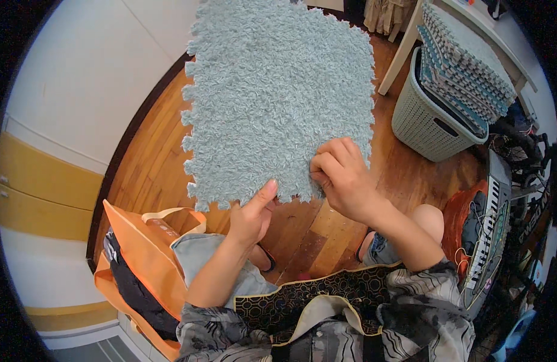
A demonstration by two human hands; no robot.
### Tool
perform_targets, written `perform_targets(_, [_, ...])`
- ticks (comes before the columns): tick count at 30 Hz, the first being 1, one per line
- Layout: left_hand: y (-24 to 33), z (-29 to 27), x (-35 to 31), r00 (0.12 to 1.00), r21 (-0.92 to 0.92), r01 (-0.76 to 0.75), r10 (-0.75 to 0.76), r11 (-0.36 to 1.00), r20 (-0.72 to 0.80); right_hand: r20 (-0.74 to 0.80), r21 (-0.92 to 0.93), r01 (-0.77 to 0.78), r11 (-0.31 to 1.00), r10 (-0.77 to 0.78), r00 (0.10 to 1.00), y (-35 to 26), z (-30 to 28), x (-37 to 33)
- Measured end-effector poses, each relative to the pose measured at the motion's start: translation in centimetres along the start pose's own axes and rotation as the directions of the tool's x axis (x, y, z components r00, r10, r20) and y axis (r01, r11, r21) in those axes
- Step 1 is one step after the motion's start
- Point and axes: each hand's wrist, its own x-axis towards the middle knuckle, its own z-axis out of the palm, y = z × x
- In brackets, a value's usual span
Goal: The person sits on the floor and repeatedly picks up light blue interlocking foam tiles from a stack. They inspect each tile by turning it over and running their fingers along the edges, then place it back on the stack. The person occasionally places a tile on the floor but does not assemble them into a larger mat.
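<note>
above the wooden floor (326,235), both hands pinched the near edge of a shaggy pale-blue mat tile (278,96), held up flat: left hand (251,217) thumb on top, right hand (345,178) curled closed, steadying its notched border.

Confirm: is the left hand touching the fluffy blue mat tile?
Touching. The head view shows the left hand with its thumb pressed on the lower edge of the fluffy blue mat tile, pinching it.

Single head view, looking steeply down, close over wooden floor (163,139).
</note>
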Motion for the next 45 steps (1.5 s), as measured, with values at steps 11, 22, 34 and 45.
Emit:
perform_targets(11, [1.2,-0.2,0.7,0.992,-0.073,-0.124,0.122,0.99,-0.042,0.103,0.134,0.059,0.989,-0.073,0.992,0.5,-1.0,-0.2])
perform_targets(22, [1.8,-0.5,1.1,0.995,-0.1,-0.1,0.096,0.99,-0.037,0.363,0.466,-0.068,0.882,-0.121,0.924,0.9,-2.2,-0.4])
perform_targets(34, [0.9,-1.6,2.0,0.992,-0.1,-0.119,0.113,0.988,-0.056,0.502,0.763,-0.144,0.631,-0.436,0.747,-4.1,-1.2,-1.2])
perform_targets(45, [7.9,-5.7,2.9,0.383,0.618,-0.57,0.84,0.542,-0.384,-0.357,0.701,-0.512,0.496,0.866,0.35,13.5,-2.7,-2.1])
